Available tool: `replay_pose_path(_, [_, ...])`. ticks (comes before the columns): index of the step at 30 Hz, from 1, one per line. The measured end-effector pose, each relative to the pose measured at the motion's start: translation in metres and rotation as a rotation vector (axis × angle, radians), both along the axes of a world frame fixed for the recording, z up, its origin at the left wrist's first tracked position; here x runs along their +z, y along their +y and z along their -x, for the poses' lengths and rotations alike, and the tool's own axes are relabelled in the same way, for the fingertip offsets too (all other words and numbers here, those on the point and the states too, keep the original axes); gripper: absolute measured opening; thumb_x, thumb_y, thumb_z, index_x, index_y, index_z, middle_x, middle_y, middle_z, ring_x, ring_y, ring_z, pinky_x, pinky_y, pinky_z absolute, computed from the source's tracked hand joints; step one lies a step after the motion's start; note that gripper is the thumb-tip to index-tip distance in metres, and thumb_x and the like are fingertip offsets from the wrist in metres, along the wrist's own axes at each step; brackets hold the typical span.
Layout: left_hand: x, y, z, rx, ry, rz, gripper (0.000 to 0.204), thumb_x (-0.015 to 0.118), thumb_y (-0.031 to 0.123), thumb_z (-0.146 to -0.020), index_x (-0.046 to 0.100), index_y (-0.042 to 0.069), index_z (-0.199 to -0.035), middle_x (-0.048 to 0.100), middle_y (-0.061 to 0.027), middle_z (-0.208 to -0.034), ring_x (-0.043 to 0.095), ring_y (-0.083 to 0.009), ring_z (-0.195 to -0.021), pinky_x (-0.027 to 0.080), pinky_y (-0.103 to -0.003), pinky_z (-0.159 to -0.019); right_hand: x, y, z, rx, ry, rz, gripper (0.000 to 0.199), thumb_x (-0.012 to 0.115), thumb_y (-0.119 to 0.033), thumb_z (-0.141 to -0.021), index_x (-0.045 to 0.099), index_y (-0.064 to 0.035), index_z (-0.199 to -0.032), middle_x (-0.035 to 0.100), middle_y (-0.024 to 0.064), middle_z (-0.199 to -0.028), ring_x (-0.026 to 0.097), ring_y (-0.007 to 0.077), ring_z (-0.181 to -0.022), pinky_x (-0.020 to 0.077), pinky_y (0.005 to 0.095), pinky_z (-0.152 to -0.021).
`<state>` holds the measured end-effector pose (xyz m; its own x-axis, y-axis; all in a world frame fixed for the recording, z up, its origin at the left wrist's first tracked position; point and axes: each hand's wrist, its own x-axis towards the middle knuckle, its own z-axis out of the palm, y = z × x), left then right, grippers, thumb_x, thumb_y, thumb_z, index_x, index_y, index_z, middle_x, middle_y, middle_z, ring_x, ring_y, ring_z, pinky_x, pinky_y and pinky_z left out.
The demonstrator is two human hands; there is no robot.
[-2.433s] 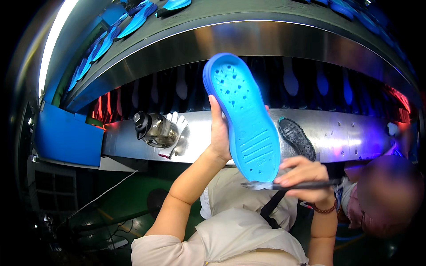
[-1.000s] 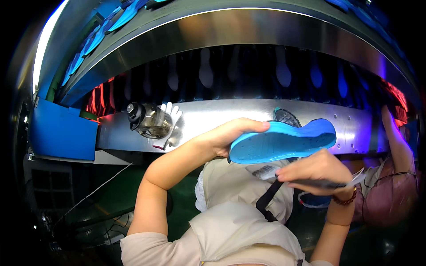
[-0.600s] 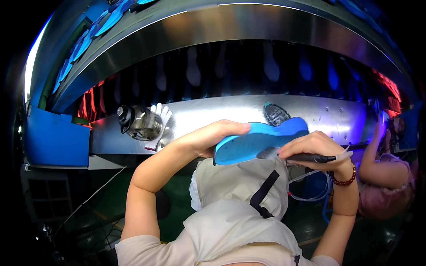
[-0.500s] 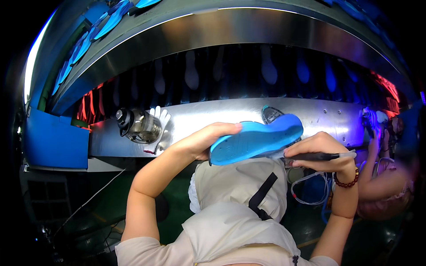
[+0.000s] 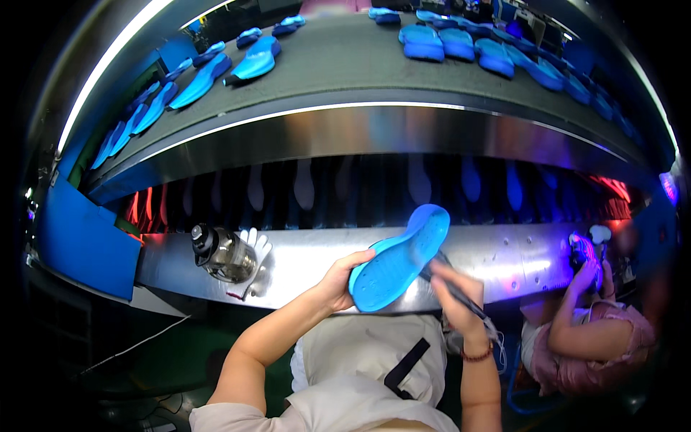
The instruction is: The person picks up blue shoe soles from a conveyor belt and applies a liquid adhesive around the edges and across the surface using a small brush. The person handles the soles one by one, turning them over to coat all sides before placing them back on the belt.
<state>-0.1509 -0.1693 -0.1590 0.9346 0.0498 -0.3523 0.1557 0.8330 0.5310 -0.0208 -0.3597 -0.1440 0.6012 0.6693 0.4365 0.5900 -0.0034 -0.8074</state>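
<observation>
While left hand [image 5: 338,277] grips blue sole [image 5: 399,258] by near end, tilted above steel worktop [image 5: 302,263], right hand [image 5: 455,291] closed on dark tool [image 5: 452,291] touching sole. Bottle [image 5: 219,252] left.

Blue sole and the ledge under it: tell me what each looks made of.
Sole: probably moulded foam or rubber, matte; even blue, soft rounded edges, small dots across its face, held in the left hand. Ledge: sheet metal, likely stainless steel, brushed and shiny; it mirrors the coloured light.
</observation>
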Motion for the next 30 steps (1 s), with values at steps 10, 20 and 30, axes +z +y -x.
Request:
replay_pose_path(10, [0.166,0.075,-0.069,0.350,-0.755,-0.129,0.062,0.024,0.043,-0.090,0.028,-0.002,-0.132,0.042,-0.0260,-0.126,0.048,-0.0452,-0.107,0.041,-0.058,-0.087,-0.003,-0.046,-0.021,0.190,0.843,-0.424,0.027,0.056,-0.011,-0.083,0.058,0.0104,-0.099,0.061,0.0265,-0.098,0.048,0.0106,-0.045,0.0400,0.0182,-0.044])
replay_pose_path(20, [0.207,0.116,-0.252,0.586,-0.098,-1.654,0.071,0.062,0.029,-0.068,0.036,0.008,-0.131,0.035,-0.0159,-0.136,0.033,-0.0316,-0.125,0.027,-0.042,-0.102,-0.018,-0.049,-0.035,0.047,1.022,-0.402,0.024,0.053,-0.006,-0.084,0.058,0.0105,-0.101,0.061,0.0229,-0.100,0.052,0.0106,-0.048,0.0410,0.0178,-0.044])
replay_pose_path(30, [0.185,0.132,-0.318,0.438,-0.228,-2.490,0.028,0.069,0.023,-0.070,0.060,0.001,-0.084,0.062,-0.0205,-0.083,0.059,-0.0367,-0.081,0.047,-0.041,-0.073,-0.047,-0.056,-0.044,-0.063,1.134,-0.343,0.024,0.052,-0.007,-0.084,0.057,0.0113,-0.099,0.061,0.0237,-0.098,0.051,0.0146,-0.050,0.0419,0.0225,-0.046])
